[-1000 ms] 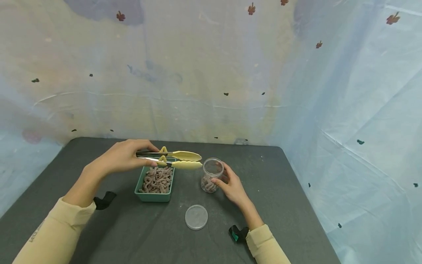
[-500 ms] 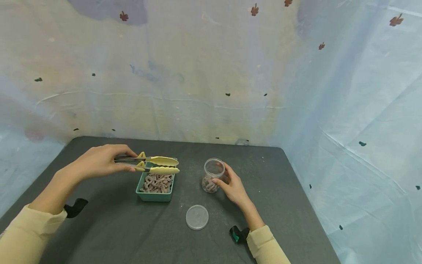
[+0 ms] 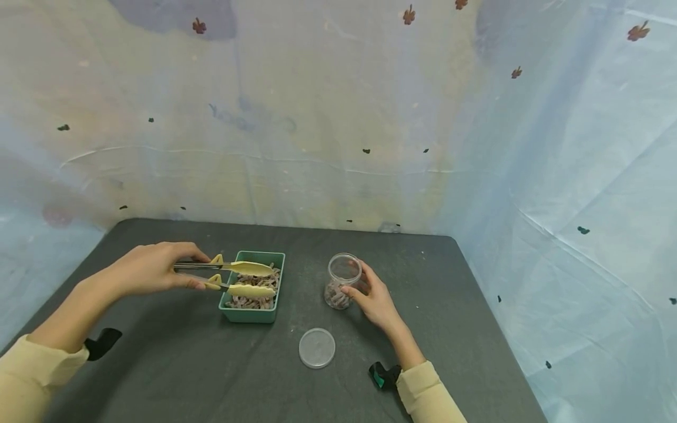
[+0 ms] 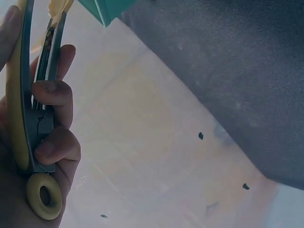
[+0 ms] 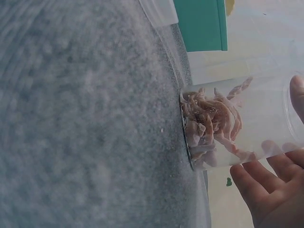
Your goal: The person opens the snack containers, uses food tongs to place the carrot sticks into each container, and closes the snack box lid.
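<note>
While right hand (image 3: 372,301) holds jar (image 3: 338,283) upright on surface (image 3: 254,376), left hand (image 3: 150,267) grips tongs (image 3: 250,268), spread apart over grayish strips (image 3: 259,281) in green tray (image 3: 247,316), contact unclear; best dip both sides evenly, squeeze gently, jar steady.

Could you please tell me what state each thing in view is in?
Yellow-tipped tongs: spread open over the green container, gripped in the left hand.
Green container: upright, uncovered, holding greyish-brown strips.
Clear jar: upright on the dark table, uncovered, partly filled with similar strips, held by the right hand.
Round lid: off the jar, lying flat on the table.
</note>
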`<state>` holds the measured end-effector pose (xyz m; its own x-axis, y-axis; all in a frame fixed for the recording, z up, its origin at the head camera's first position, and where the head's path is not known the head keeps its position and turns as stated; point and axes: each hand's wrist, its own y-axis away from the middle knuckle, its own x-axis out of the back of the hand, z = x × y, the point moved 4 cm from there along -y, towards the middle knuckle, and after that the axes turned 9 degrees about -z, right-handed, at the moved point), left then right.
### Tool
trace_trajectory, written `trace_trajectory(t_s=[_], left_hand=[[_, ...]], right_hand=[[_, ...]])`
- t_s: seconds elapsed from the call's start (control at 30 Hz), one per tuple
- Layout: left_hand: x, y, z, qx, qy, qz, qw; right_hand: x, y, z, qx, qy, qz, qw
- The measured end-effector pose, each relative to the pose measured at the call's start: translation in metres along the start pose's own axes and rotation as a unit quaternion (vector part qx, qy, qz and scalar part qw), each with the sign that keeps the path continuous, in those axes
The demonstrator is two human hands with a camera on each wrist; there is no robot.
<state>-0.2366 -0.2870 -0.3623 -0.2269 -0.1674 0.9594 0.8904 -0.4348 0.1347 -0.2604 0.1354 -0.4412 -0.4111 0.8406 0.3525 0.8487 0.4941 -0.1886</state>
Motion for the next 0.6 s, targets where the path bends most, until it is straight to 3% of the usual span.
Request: trace_trajectory(t_s=[0.33, 0.6], left_hand=[[-0.002, -0.007, 0.000, 0.001, -0.017, -0.019, 0.9997], [-0.003, -0.023, 0.002, 0.003, -0.045, -0.049, 0.9978]], right_hand=[[0.000, 0.001, 0.000, -0.011, 0.009, -0.004, 0.9999], [0.000, 0.001, 0.001, -0.015, 0.010, -0.002, 0.9998]])
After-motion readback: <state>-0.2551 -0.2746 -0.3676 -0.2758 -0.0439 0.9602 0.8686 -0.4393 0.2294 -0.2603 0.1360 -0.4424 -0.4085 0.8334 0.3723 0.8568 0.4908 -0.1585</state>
